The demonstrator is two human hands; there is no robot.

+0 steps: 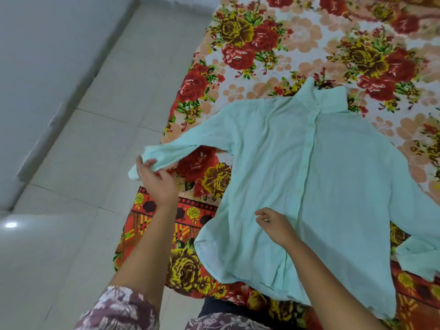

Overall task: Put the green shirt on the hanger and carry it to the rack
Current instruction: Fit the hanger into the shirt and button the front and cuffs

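Note:
The pale green shirt [321, 177] lies buttoned and spread flat on the flowered bed cover, collar at the far end. A dark hanger hook [324, 86] peeks out just above the collar; the rest of the hanger is hidden. My left hand [156, 179] grips the cuff of the shirt's left sleeve, which is stretched out over the bed's edge. My right hand [276, 223] hovers over the shirt's lower front with fingers loosely curled, holding nothing. The other sleeve trails off at the right, its cuff near the bed's front.
The bed with its red and yellow flowered cover [262, 44] fills the right side. Pale floor tiles [83, 163] run along its left, bounded by a grey wall [35, 55]. No rack is in view.

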